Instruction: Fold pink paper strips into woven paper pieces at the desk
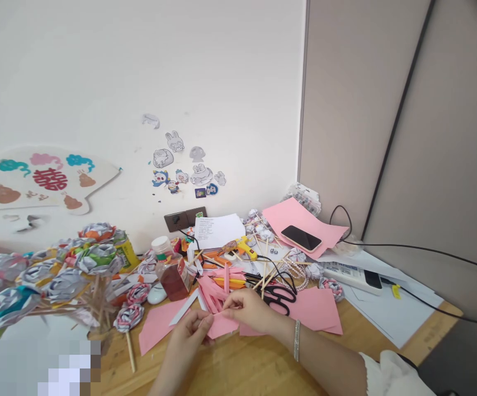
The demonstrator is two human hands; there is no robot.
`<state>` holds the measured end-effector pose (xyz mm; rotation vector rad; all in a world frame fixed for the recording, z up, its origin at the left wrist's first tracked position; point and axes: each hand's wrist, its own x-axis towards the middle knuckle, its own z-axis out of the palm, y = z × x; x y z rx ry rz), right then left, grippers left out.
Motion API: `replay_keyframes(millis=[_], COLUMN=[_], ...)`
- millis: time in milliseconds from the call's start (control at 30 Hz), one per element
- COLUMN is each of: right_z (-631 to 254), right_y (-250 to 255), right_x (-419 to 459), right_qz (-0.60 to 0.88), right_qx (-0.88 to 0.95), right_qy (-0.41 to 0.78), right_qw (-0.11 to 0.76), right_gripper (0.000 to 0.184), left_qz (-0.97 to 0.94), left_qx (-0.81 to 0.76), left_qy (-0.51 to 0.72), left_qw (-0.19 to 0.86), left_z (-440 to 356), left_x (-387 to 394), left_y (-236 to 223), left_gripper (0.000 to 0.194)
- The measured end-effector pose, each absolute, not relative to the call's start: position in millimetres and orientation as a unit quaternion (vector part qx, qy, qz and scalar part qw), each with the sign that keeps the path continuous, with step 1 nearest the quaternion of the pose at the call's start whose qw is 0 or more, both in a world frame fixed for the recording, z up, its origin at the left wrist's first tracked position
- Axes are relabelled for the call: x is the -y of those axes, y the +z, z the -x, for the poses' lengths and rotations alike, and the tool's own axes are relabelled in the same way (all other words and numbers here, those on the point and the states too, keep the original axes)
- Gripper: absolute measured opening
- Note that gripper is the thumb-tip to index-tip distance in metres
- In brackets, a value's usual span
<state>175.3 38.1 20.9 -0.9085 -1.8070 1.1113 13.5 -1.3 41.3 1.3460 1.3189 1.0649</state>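
Observation:
A small piece of pink paper (223, 325) is pinched between my two hands, low over the table's front. My left hand (193, 328) grips its left edge, thumb against the fingers. At its upper edge, my right hand (246, 309) pinches with thumb and forefinger. Just behind the hands lies a heap of pink paper strips (212, 294). Flat pink sheets (318, 309) lie to the right and left of the hands. Black-handled scissors (280, 300) rest beside my right wrist, their blades partly hidden under other things.
A yellow glue gun (246, 248) lies among wooden sticks. A bottle of reddish liquid (173, 269) stands behind my left hand. Paper flowers (67, 283) crowd the left side. A phone (301, 238) rests on pink paper; a power strip (351, 276) and cables are at right.

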Motion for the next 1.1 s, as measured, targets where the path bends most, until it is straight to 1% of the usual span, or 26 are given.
replay_keyframes(millis=[100,233,300,400,500,700,933,1100], right_z=[-175.5,-178.9,-181.9,-186.8,-191.0,-196.7,-196.1,-195.1], right_y=[21.7,22.3,23.9,28.2,32.4,37.3,35.5,35.5], right_x=[-37.2,-39.4,-41.0,-42.5,-43.7,-45.5,-44.6,-41.6], right_qz=[0.358,0.358,0.351,0.321,0.289,0.277,0.281,0.303], right_qx=[0.723,0.731,0.741,0.756,0.757,0.751,0.755,0.772], right_qy=[0.430,0.442,0.438,0.433,0.460,0.483,0.475,0.435], right_qw=[0.404,0.377,0.369,0.372,0.362,0.355,0.354,0.350], right_gripper=[0.014,0.015,0.015,0.015,0.016,0.020,0.027,0.024], left_qz=[-0.575,-0.604,-0.612,-0.609,-0.596,-0.582,-0.565,-0.607], left_qx=[-0.530,-0.552,-0.552,-0.540,-0.539,-0.543,-0.560,-0.545], left_qy=[0.422,0.415,0.411,0.409,0.409,0.406,0.382,0.324], left_qw=[0.459,0.398,0.390,0.413,0.431,0.449,0.471,0.480], left_z=[-11.5,-8.2,-6.9,-5.9,-4.6,-0.9,0.5,9.6], left_x=[0.6,0.6,0.5,0.1,-0.4,-2.2,-3.1,-5.4], left_y=[39.3,40.0,40.7,41.9,43.8,49.5,56.1,53.6], left_gripper=[0.025,0.024,0.025,0.026,0.026,0.025,0.029,0.030])
